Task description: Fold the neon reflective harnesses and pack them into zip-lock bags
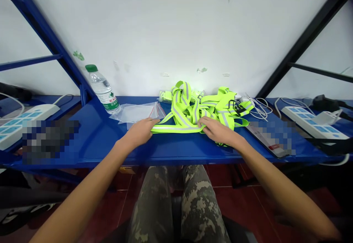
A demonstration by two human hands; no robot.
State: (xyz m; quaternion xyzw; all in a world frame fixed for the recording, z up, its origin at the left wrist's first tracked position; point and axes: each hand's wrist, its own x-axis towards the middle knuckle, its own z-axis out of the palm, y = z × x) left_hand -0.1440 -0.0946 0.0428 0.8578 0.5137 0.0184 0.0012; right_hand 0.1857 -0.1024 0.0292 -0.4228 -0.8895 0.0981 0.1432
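A pile of neon-yellow reflective straps (205, 106) with grey bands lies on the blue shelf (171, 149) in front of me. One strap (176, 128) is stretched flat between my hands. My left hand (140, 131) pinches its left end, fingers closed. At the strap's right end, my right hand (217, 129) presses down and grips it, at the foot of the pile. Black plastic buckles (234, 106) show among the straps on the right.
Clear plastic zip bags (135, 112) lie left of the pile, beside a water bottle (103, 90) with a green cap. White power strips (311, 119) and cables (257, 106) sit at right, another strip (24, 119) at left. Blue and black frame posts flank the shelf.
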